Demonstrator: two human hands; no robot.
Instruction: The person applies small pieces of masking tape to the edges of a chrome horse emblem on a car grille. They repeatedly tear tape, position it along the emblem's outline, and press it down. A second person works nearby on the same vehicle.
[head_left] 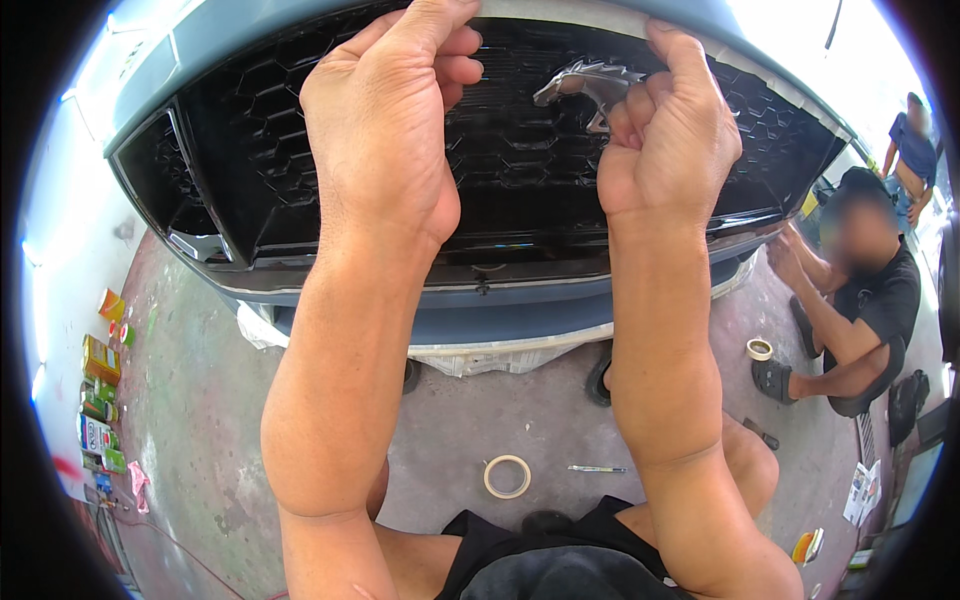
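Note:
Both my arms reach up to the front of a grey-blue car with a glossy black honeycomb grille (520, 130). A pale strip of masking tape (565, 17) runs along the grille's upper edge, between my hands. My left hand (385, 120) is closed, its thumb and finger pinching the strip near the picture's top edge. At the strip's other side, my right hand (672, 125) is closed too, fingertips on the tape and the other fingers curled. A silver animal-shaped emblem (590, 85) stands on the grille, partly hidden by my right hand.
A roll of masking tape (507, 477) and a pen (597, 469) lie on the floor. At right a person (865, 290) squats by the bumper, near another tape roll (759, 349); a second person (912, 160) stands behind. Several cans (100, 360) line the left wall.

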